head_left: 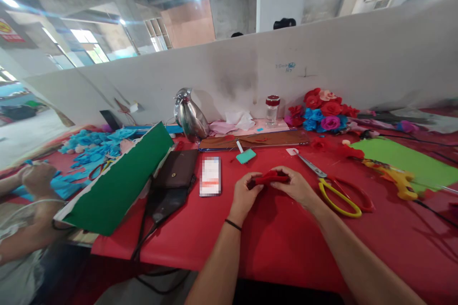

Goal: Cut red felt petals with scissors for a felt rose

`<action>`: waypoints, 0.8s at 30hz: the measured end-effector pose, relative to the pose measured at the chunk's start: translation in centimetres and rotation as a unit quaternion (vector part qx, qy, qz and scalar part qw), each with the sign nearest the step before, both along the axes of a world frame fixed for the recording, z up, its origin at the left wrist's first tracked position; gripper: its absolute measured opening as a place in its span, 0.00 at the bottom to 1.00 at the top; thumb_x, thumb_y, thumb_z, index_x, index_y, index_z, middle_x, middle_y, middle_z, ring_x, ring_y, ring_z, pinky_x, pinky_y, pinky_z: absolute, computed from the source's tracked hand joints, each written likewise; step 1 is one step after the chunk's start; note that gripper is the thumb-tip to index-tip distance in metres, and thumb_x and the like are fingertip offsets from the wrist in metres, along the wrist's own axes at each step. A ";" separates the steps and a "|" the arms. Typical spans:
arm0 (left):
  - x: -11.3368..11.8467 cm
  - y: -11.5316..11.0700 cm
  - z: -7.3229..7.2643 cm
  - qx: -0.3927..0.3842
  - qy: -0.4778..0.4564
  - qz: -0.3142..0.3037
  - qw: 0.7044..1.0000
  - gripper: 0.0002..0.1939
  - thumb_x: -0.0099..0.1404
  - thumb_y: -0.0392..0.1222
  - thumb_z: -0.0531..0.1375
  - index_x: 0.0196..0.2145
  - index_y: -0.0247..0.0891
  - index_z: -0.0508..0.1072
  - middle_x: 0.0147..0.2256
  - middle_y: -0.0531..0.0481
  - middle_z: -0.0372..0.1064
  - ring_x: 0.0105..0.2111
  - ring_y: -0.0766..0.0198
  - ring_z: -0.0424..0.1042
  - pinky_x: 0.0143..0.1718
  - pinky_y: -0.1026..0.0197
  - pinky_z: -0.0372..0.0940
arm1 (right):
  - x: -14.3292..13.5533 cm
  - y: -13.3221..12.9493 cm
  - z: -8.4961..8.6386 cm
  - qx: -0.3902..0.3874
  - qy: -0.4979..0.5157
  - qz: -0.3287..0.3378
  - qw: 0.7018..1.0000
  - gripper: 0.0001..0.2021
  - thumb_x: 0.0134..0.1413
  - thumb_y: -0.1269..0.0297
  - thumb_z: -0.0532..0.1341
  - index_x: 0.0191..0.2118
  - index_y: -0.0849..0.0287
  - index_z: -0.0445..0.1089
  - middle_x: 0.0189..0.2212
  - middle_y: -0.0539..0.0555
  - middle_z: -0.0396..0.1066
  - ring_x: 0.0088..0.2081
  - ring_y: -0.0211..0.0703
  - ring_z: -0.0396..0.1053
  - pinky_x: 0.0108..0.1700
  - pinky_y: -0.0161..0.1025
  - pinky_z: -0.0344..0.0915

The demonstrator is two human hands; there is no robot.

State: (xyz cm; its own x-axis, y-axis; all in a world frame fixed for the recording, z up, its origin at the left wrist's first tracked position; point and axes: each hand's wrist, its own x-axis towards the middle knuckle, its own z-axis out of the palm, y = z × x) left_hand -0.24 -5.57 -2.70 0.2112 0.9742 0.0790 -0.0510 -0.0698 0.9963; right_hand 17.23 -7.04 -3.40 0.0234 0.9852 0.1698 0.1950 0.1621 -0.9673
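Note:
Between my two hands is a folded piece of red paper or cloth point(270, 177), held just above the red table covering. My left hand point(246, 192) pinches its left end between thumb and fingers. At the opposite end, my right hand point(291, 185) grips it with thumb below and fingers on top. Large scissors point(339, 195) with one yellow and one red handle lie to the right of my right hand. A phone point(210, 176) rests to the left of my left hand. Just beyond my hands is a small teal pad with a white stick point(246, 156).
A green board point(125, 181) stands on the left, beside a dark bag point(175, 169). Along the back are a metal jug point(191, 116), a glass jar point(272, 112) and bright artificial flowers point(327, 109). A yellow glue gun point(393, 176) lies right. Another person's hand point(39, 178) works among blue pieces.

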 end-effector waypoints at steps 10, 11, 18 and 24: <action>0.1 0.0 -0.4 0.076 0.095 -0.009 0.993 0.09 0.53 0.29 0.60 0.30 0.38 0.78 0.34 0.46 0.78 0.35 0.60 0.75 0.43 0.58 0.68 | 0.4 -0.2 0.4 0.075 -0.066 0.107 0.989 0.28 0.46 0.64 0.65 0.56 0.53 0.63 0.55 0.57 0.66 0.59 0.50 0.61 0.62 0.51 0.53; 0.0 0.0 -0.2 0.079 0.094 -0.010 0.992 0.09 0.53 0.29 0.60 0.29 0.38 0.78 0.34 0.46 0.78 0.35 0.60 0.75 0.43 0.58 0.69 | 0.4 -0.3 0.6 0.080 -0.072 0.114 0.988 0.29 0.46 0.64 0.66 0.57 0.53 0.62 0.57 0.57 0.65 0.60 0.50 0.59 0.62 0.51 0.52; -0.5 -0.1 0.4 0.054 0.074 0.012 0.996 0.11 0.51 0.28 0.58 0.29 0.38 0.79 0.32 0.48 0.78 0.35 0.60 0.75 0.42 0.59 0.68 | 0.4 -0.5 0.9 0.056 -0.083 0.098 0.990 0.24 0.45 0.62 0.65 0.51 0.56 0.67 0.41 0.54 0.72 0.45 0.47 0.70 0.52 0.46 0.63; -0.8 0.3 -0.2 0.009 0.017 0.043 0.999 0.07 0.53 0.34 0.61 0.31 0.37 0.77 0.32 0.48 0.77 0.33 0.60 0.74 0.39 0.59 0.68 | 0.5 0.4 0.1 0.008 -0.045 0.023 0.999 0.11 0.45 0.54 0.64 0.30 0.57 0.71 0.28 0.51 0.73 0.32 0.45 0.70 0.37 0.41 0.67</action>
